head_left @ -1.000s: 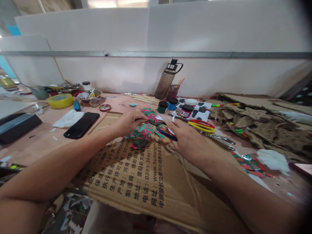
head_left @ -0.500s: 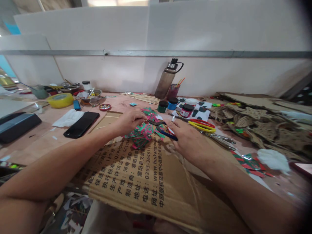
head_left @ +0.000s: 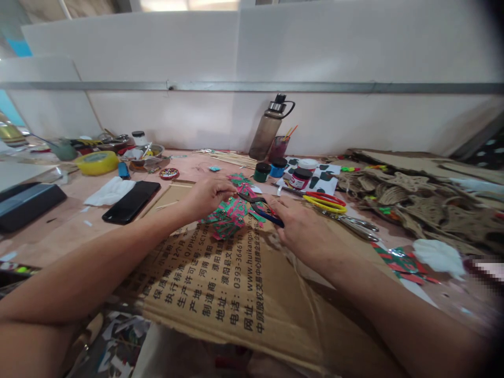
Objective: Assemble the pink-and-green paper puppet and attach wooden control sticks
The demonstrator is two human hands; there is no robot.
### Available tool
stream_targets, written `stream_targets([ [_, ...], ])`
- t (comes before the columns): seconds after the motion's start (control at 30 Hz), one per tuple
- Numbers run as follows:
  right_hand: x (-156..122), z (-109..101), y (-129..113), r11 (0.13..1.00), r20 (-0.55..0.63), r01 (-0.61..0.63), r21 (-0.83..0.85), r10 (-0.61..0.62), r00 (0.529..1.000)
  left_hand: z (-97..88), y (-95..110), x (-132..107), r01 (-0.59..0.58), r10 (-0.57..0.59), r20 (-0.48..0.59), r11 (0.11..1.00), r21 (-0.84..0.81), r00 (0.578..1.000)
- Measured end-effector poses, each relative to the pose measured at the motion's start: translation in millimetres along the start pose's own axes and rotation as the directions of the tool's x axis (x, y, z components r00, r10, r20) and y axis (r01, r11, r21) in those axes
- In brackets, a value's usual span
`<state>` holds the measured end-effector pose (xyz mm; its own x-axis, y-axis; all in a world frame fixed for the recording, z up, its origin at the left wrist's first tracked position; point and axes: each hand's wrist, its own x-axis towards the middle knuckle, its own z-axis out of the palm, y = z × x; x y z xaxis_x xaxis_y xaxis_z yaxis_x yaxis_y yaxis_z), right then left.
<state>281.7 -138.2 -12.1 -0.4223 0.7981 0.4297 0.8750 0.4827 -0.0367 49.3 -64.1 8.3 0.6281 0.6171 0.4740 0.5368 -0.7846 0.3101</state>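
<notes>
My right hand (head_left: 301, 226) grips pliers (head_left: 269, 216) with dark jaws and blue and red handles. The jaw tips point left and meet the fingertips of my left hand (head_left: 208, 197). Those fingers are pinched together at the jaws; whatever lies between them is too small to make out. Just below and behind the pliers sits a pink and green piece (head_left: 226, 218) dotted with small shiny beads or pins. It rests on a printed cardboard sheet (head_left: 205, 320), partly hidden by my left hand.
Scissors (head_left: 325, 202) with red and yellow handles lie right of my right hand. Paint jars (head_left: 301, 178) and a leaning bottle (head_left: 265, 134) stand behind. A phone (head_left: 132, 202) and yellow tape (head_left: 97, 163) are at left. Brown cut-out shapes (head_left: 409, 184) pile up at right.
The pliers and my right hand have shifted slightly left, and the fingers look more curled round the handles. My left hand stays almost in place.
</notes>
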Motion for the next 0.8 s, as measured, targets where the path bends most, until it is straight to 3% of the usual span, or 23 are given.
stream_targets([
  [0.3, 0.8, 0.9, -1.2, 0.998, 0.026, -0.02, 0.068, 0.018, 0.999, 4.0, -1.5, -2.7, 0.013, -0.012, -0.041, 1.0, 0.021, 0.999],
  [0.5, 3.4, 1.7, 5.2, 0.999, 0.013, -0.032, 0.019, 0.032, 0.999, 7.1, -7.0, 4.1, 0.053, -0.053, 0.005, 0.998, -0.029, 0.999],
  [0.8, 3.7, 2.9, 10.7, 1.0, 0.009, -0.017, -0.019, 0.017, 1.0, -3.6, 3.4, 3.9, 0.127, -0.126, 0.036, 0.992, -0.022, 0.991],
])
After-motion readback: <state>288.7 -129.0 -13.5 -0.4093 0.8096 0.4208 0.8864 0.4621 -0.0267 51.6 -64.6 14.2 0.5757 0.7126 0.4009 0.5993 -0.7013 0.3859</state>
